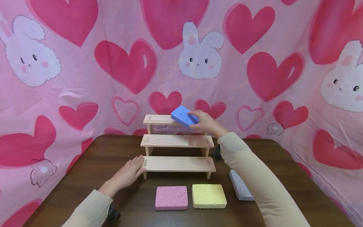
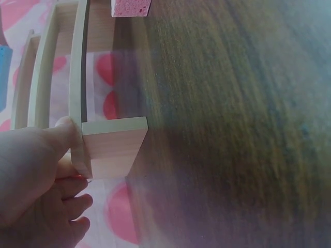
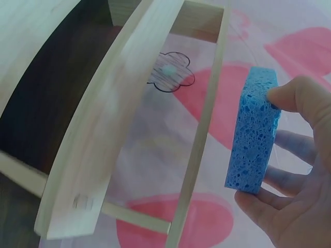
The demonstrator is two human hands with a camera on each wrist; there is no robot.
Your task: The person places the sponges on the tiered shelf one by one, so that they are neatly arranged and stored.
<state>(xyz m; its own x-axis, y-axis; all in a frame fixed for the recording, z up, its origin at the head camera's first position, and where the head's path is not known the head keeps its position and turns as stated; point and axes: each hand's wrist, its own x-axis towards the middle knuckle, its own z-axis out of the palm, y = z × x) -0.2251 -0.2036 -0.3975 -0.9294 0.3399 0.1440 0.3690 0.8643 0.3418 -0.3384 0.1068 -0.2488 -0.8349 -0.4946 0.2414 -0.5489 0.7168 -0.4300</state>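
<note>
A blue sponge (image 1: 182, 116) is held in my right hand (image 1: 208, 123), just above the top tier of a three-tier wooden shelf (image 1: 178, 164). In the right wrist view the thumb is on one side of the sponge (image 3: 252, 134) and the fingers on the other; a gap shows between sponge and shelf. My left hand (image 1: 127, 173) grips the left end of the lowest tier. The left wrist view shows its thumb (image 2: 63, 132) on that board, with the other fingers curled at its end.
On the dark wooden table (image 1: 127, 205), a pink sponge (image 1: 171, 198) and a yellow sponge (image 1: 209, 196) lie in front of the shelf. A pale greyish-lilac sponge (image 1: 241, 186) is partly hidden by the right sleeve. A pink heart-and-rabbit cloth (image 1: 170, 75) hangs behind.
</note>
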